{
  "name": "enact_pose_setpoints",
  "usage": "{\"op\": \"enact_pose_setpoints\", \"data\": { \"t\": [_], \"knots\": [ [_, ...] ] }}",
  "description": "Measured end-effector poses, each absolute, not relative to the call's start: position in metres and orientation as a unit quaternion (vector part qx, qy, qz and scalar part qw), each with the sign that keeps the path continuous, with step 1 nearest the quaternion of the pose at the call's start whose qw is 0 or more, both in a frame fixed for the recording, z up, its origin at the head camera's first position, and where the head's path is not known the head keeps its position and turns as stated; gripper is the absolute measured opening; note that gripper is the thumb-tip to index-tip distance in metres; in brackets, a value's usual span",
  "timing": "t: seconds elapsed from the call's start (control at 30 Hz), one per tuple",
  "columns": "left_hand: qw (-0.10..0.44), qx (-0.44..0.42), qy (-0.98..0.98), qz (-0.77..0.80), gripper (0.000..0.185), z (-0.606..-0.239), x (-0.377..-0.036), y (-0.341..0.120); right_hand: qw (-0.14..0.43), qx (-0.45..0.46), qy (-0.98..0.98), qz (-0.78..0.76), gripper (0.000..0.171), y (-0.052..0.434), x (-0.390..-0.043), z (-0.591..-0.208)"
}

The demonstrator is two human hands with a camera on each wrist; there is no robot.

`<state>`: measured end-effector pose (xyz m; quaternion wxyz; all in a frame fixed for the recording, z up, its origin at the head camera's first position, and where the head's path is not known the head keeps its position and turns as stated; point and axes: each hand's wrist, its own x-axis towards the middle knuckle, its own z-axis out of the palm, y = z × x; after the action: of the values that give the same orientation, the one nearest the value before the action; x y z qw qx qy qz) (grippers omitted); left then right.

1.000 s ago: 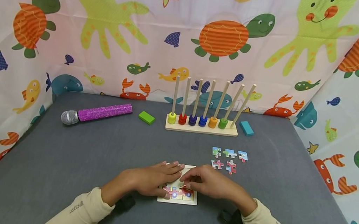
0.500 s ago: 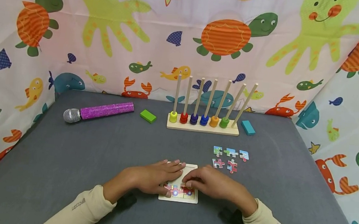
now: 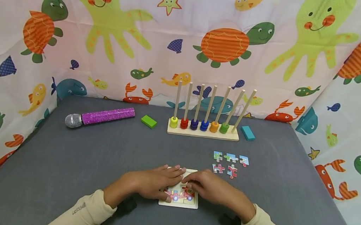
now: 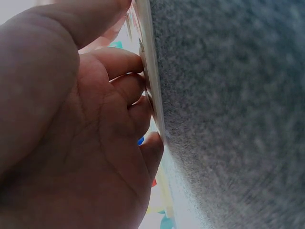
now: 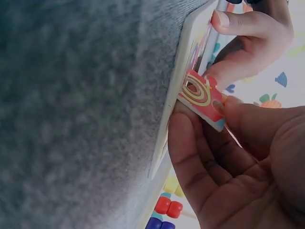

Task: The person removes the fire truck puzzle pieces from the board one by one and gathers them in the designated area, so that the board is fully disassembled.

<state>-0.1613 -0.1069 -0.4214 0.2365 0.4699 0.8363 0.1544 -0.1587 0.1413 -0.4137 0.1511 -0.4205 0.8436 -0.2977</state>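
Observation:
A small wooden puzzle tray (image 3: 178,203) lies near the front of the grey table, with several colourful pieces set in it. My left hand (image 3: 154,181) rests flat on the tray's left side, its fingertips (image 4: 143,90) pressing the tray edge (image 4: 153,81). My right hand (image 3: 208,186) pinches a red puzzle piece with a yellow spiral (image 5: 202,98) and holds it tilted against the tray (image 5: 178,90). Several loose puzzle pieces (image 3: 230,163) lie on the table to the right of the tray.
At the back stand a wooden peg rack with coloured rings (image 3: 203,126), a green block (image 3: 149,121), a teal block (image 3: 248,133) and a purple glitter microphone (image 3: 100,117). Printed sea-creature cloth walls the table on three sides.
The view has shifted slightly. Both hands stay on the tray, and the right hand's fingers have worked the red piece a little nearer the tray's right side.

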Motion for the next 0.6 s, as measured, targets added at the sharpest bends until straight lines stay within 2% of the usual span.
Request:
{"op": "enact_pose_setpoints", "data": {
  "t": [0.17,0.6],
  "knots": [
    [0.236,0.472,0.836,0.153,0.07,-0.4224,-0.1602,-0.106,0.135,-0.445,0.838,-0.285,0.02,0.1414,-0.158,-0.4151],
    [0.247,0.466,0.834,0.166,0.073,-0.4228,-0.1616,-0.1055,0.15,-0.443,0.835,-0.289,0.024,0.1417,-0.1614,-0.4188]
  ]
}}
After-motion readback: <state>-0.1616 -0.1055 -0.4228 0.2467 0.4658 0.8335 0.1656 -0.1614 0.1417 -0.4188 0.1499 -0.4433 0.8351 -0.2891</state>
